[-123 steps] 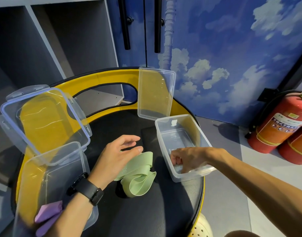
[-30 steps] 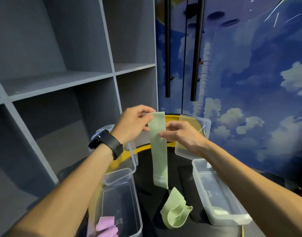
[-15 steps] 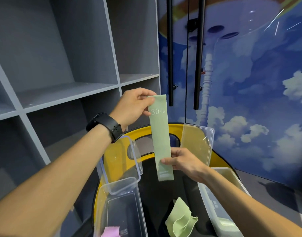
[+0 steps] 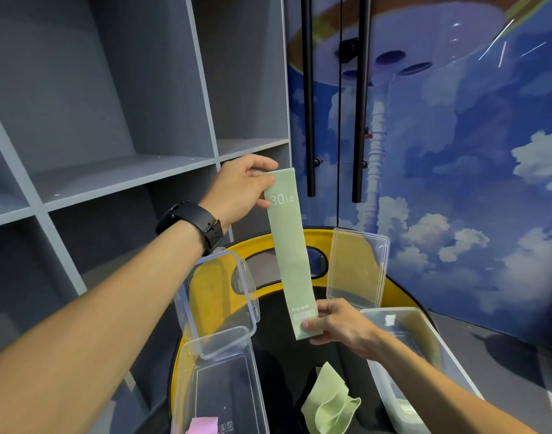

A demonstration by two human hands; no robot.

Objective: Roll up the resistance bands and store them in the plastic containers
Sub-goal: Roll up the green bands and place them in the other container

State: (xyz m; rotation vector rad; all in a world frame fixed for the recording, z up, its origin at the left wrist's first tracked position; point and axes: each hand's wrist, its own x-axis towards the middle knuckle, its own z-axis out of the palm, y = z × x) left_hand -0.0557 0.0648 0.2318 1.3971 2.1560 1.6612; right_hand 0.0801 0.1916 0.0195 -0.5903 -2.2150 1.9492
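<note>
Green band (image 4: 289, 252) hangs stretched flat: my left hand (image 4: 241, 189) pinches its top, my right hand (image 4: 337, 322) its bottom.

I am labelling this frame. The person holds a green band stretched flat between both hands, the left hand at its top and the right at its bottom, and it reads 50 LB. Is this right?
Not quite: the head view shows the print on the green band reads 30 LB, not 50 LB. The rest holds: the left hand pinches its top and the right hand its bottom.

A pale green band (image 4: 291, 255) is showing white "30 LB" lettering. A pink band (image 4: 202, 426) is lying in a clear container (image 4: 218, 389).
</note>
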